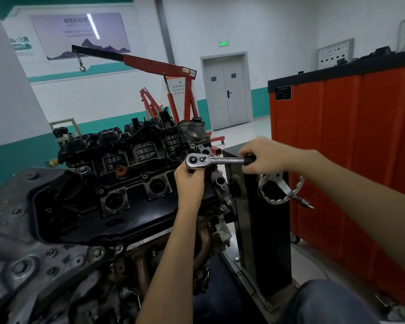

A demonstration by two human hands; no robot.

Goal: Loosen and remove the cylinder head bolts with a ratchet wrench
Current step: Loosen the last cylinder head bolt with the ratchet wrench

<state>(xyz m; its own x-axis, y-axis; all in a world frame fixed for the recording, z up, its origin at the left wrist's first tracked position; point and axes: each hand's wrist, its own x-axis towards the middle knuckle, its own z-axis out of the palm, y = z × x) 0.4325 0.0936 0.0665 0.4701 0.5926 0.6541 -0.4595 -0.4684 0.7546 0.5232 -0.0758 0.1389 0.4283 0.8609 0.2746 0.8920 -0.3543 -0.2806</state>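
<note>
**A:** Start wide. The engine (103, 183) fills the left, black cover up, bolted to the stand (267, 230). The red cabinet (348, 148) stands off to the right.

**B:** And the handwheel (281, 183) on the stand is right under the working arm. That's one to watch on the swing.

**A:** Now the hands. The right hand (264, 157) is out at the black end of the ratchet (216, 160), fingers (248, 170) clamped round the grip. That's a good spot, with all the leverage the tool offers.

**B:** The left hand (189, 183) comes up from below, fingers curled tight round the ratchet just beneath its head, thumb against the chrome. It's steadying the drive end.

**A:** Where's the bolt?

**B:** It's under that head, at the right-hand end of the cover, but the left hand hides it. I can't tell how far out it sits, or whether the socket is fully seated.

**A:** So what's the advice here?

**B:** I'd press the head straight down so the socket stays square on the bolt. Then pull the handle in a smooth, level arc with no jerking. The risk, as I read it, is a slip that sends the knuckles into the handwheel.

**A:** And check that the ratchet's direction lever is set to loosen.
</note>
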